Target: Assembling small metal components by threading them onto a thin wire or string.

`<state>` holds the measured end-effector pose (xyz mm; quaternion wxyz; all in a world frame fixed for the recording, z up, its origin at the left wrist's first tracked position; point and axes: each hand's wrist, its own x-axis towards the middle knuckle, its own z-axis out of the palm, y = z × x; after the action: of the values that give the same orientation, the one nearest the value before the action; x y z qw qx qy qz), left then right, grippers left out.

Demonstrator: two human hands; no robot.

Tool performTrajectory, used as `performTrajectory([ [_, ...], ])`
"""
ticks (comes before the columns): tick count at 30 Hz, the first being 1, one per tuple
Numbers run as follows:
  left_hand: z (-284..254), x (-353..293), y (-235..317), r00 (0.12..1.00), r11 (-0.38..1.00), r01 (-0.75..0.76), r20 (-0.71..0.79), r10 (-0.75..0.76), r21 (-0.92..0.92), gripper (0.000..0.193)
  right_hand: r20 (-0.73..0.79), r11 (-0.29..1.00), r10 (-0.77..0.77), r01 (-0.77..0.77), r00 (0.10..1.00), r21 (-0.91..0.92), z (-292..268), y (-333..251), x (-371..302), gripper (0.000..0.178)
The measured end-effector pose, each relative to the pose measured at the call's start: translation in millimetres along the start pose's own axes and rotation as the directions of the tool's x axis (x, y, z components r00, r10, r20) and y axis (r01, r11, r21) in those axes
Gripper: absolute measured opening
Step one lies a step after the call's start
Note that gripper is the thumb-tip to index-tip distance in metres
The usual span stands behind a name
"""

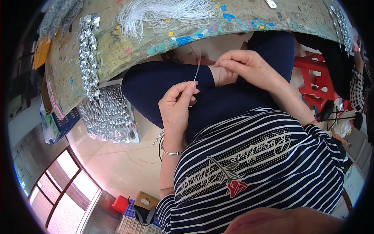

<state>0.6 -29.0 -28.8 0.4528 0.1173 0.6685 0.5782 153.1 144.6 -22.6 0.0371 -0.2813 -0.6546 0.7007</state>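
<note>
My left hand (177, 105), with a bangle on its wrist, is raised above my lap. Its thumb and forefinger pinch a white string (198, 69), which rises from the fingertips toward the table edge. To the right and a little farther off, my right hand (249, 69) has its thumb and fingertips pressed together. Whatever sits in that pinch is too fine to make out. The hands are apart. On the table beyond them lies a loose bundle of white strings (156, 15).
The worn green table (113, 58) curves across the far side. Strips of shiny silver pieces (89, 54) hang over its left edge, above a bag of similar pieces (109, 117). Red plastic stools (315, 76) stand at the right, near other people. Boxes (146, 201) sit lower left.
</note>
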Motion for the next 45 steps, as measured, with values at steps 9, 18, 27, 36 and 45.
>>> performTrajectory([
  [9,6,-2,0,0.996,0.997,-0.06,0.065,0.057,0.045,0.012,0.16,0.995,-0.03,0.044,0.987,-0.087,29,9,7,0.021],
  [18,8,-4,-2,0.993,0.995,-0.026,0.114,0.015,0.101,0.012,0.031,0.949,0.046,-0.053,0.998,0.312,27,-3,20,0.016],
  [27,8,-3,-6,0.99,0.996,-0.016,0.141,0.003,0.091,0.013,-0.058,0.935,-0.059,0.075,0.997,0.347,10,-11,25,0.014],
  [36,9,-3,-5,0.986,0.998,-0.001,0.165,-0.01,0.068,0.013,-0.136,0.945,0.004,0.04,0.991,0.324,8,-20,27,0.016],
  [45,8,-1,-5,0.988,0.998,-0.001,0.157,-0.009,0.066,0.014,-0.015,0.999,-0.032,0.033,0.999,0.03,15,-7,25,0.013],
])
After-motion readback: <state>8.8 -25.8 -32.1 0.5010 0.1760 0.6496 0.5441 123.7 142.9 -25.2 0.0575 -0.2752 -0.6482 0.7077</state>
